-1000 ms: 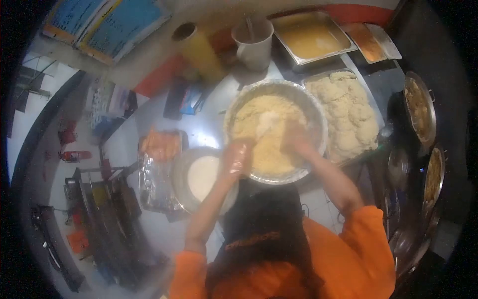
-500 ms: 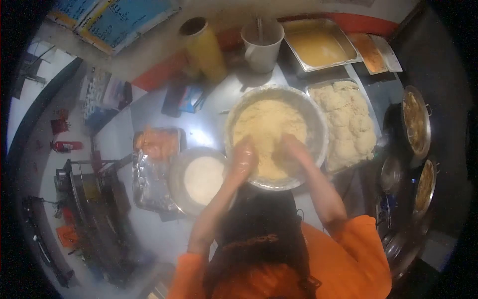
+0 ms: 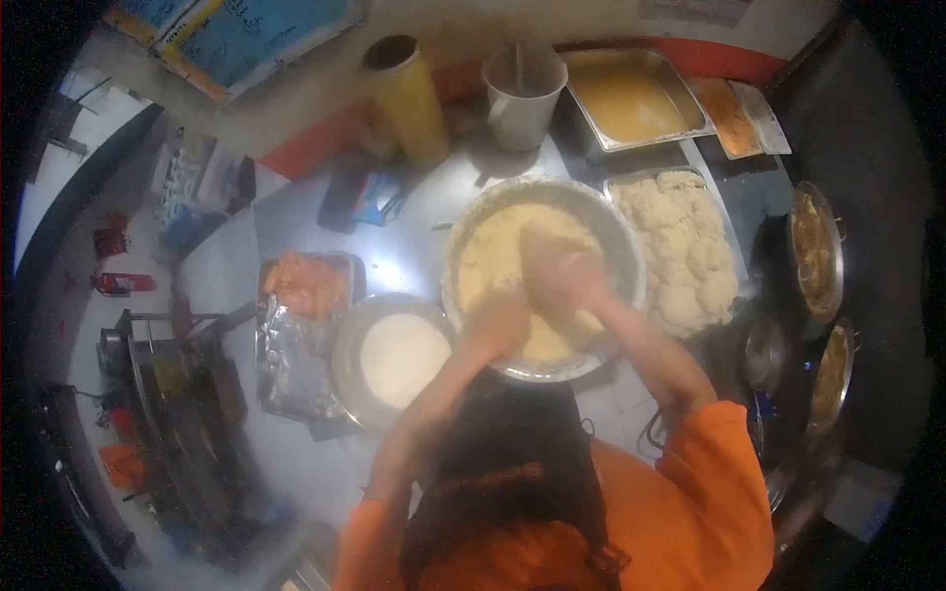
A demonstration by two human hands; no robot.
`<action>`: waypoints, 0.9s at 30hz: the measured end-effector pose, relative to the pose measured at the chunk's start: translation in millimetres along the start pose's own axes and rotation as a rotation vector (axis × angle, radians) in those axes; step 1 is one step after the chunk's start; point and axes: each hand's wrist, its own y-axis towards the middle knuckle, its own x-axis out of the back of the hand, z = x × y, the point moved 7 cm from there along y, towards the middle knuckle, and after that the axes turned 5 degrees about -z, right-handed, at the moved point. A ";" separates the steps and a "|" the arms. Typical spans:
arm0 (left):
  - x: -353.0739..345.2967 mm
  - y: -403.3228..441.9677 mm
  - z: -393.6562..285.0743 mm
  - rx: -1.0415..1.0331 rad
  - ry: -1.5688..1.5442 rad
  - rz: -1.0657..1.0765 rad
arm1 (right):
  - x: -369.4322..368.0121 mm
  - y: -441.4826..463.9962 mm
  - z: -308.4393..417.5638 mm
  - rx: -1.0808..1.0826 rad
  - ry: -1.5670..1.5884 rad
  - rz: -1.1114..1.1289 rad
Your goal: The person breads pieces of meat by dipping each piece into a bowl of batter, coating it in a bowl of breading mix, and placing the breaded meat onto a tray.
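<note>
A large metal bowl [image 3: 633, 286] holds pale yellow, flour-like breading [image 3: 503, 241]. Both of my hands are inside its rim. My left hand [image 3: 501, 323] dips into the breading near the bowl's front, its fingers hidden. My right hand [image 3: 564, 271] reaches over the middle of the breading, smeared by motion. Whether either one has hold of anything I cannot make out. To the left, beside my left forearm, stands a smaller metal bowl [image 3: 345, 379] of white powder [image 3: 404, 360]. A tray of breaded pieces [image 3: 680, 246] lies close to the big bowl's right side.
A foil-lined tray [image 3: 296, 374] with raw-looking orange pieces [image 3: 305, 283] sits at the left. Along the back are a yellow container [image 3: 406, 103], a white jug [image 3: 522, 103] and a metal pan [image 3: 641, 98] of yellowish contents. Round pans [image 3: 818, 251] stand at the far right.
My right hand has moved left and away from me, over the breading's middle. My left hand has shifted slightly right and nearer to me.
</note>
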 end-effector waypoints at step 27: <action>-11.1 5.9 66.7 0.019 -0.404 -0.305 | -119.1 -42.9 -50.0 -0.246 -0.065 0.079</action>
